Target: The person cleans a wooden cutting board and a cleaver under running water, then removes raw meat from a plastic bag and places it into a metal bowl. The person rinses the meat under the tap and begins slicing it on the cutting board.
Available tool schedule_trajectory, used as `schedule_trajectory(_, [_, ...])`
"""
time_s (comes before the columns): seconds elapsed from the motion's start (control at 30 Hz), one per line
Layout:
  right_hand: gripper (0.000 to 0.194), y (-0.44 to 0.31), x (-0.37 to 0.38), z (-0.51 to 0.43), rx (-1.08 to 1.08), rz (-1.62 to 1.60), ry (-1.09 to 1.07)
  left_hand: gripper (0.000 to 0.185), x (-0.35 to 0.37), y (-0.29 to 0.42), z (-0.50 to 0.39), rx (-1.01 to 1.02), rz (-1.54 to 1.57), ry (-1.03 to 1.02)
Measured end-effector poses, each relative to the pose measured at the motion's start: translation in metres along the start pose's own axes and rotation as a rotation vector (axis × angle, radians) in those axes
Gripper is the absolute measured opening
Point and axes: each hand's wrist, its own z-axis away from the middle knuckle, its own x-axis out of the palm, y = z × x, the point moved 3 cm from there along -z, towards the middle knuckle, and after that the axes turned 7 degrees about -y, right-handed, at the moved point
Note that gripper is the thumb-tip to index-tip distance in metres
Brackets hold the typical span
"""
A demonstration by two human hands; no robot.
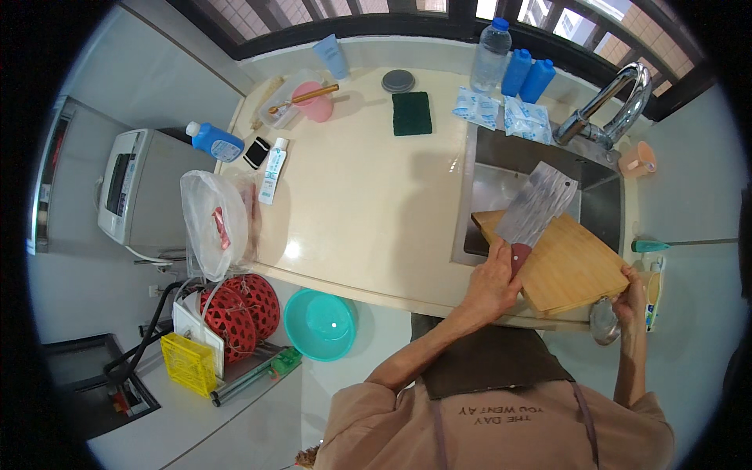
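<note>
My left hand (492, 283) is closed round the dark red handle of a broad cleaver (537, 202), whose wet-looking steel blade points up and to the right. Beneath the cleaver, a wooden cutting board (578, 264) lies slantwise over the near part of a stainless steel sink (464, 235). The board's right corner is gripped by my right hand (631, 296). A round metal ladle or strainer (604, 322) is just below that corner, beside my right hand; how it is held up cannot be told. The chrome faucet (608, 111) stands behind the sink.
Behind the sink are a clear plastic bottle (490, 56), blue bottles (517, 71) and white-blue packets (527, 119). A green scouring pad (412, 113) lies on the countertop (352, 194). A plastic bag (214, 226) sits at the left end. A teal basin (320, 324) is on the floor.
</note>
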Motion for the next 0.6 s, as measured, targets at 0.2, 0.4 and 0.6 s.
schedule_trajectory(0.2, [0.033, 0.006, -0.003, 0.011, -0.043, 0.000, 0.011, 0.042, 0.003, 0.001, 0.002, 0.004, -0.064, -0.110])
schedule_trajectory(0.4, [0.036, 0.006, -0.020, 0.033, -0.120, -0.059, 0.055, 0.040, 0.007, 0.022, 0.008, 0.027, -0.004, -0.174])
schedule_trajectory(0.6, [0.048, -0.008, -0.050, 0.060, -0.221, -0.124, -0.028, 0.038, 0.018, 0.044, 0.015, 0.149, -0.017, -0.179])
